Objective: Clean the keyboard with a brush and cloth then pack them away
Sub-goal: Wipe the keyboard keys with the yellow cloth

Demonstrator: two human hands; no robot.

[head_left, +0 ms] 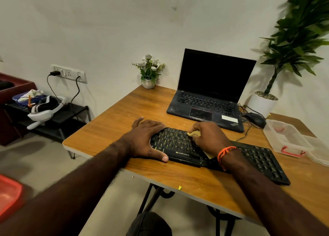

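A black Zebronics keyboard (179,145) lies on the wooden table (124,121), slanting from the near left towards the right. My left hand (147,137) lies flat over the keyboard's left end, thumb hooked around the front edge, holding it down. My right hand (208,137) is closed on a yellowish cloth (194,133) pressed against the keys near the middle; a corner of the cloth shows under my wrist. An orange thread band circles that wrist. No brush is visible.
A closed-down black laptop (210,93) stands open behind the keyboard, a mouse (254,119) and cables to its right. A clear plastic box (286,137) with red clips sits at the right edge. A small flower pot (149,73) is at the back; a large plant (265,102) stands right.
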